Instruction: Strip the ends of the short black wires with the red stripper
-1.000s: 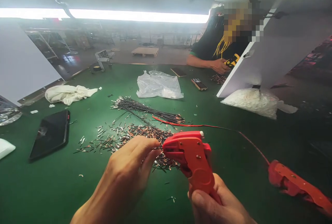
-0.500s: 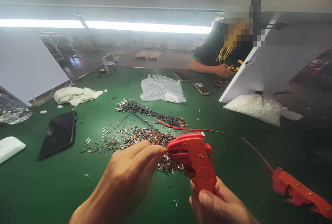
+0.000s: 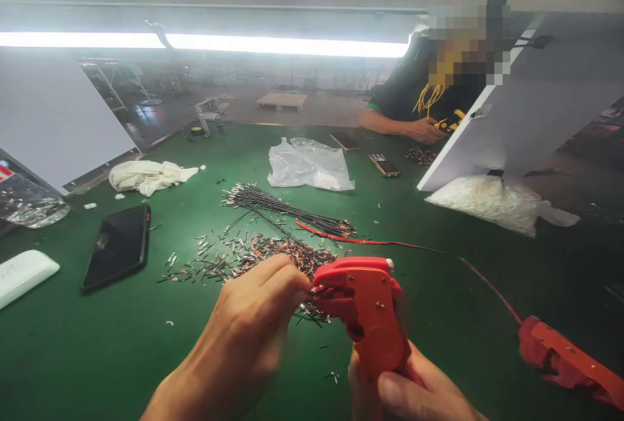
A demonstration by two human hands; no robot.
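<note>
My right hand [image 3: 414,388] is wrapped around the handle of a red wire stripper [image 3: 375,317], whose jaws point left. At those jaws, my left hand [image 3: 253,323] is closed in a pinch on a thin black wire [image 3: 318,290]; most of this wire is hidden by the fingers. Beneath and behind both hands lies a heap of short black wire offcuts [image 3: 287,253] with bits of copper showing. Just beyond the heap is a bundle of longer black wires [image 3: 287,208] with bare ends.
A second red stripper [image 3: 568,356] lies right, with a red cord [image 3: 414,245] leading to it. Around the green table are a black phone [image 3: 117,245], a white case [image 3: 26,275], a clear bag [image 3: 309,164], and a filled bag [image 3: 487,203]. Another person's hand [image 3: 426,130] works at the back right.
The stripper's jaws show a wider gap now, with the black wire visible between them. My left hand has shifted slightly, and the whole view has moved a little.
</note>
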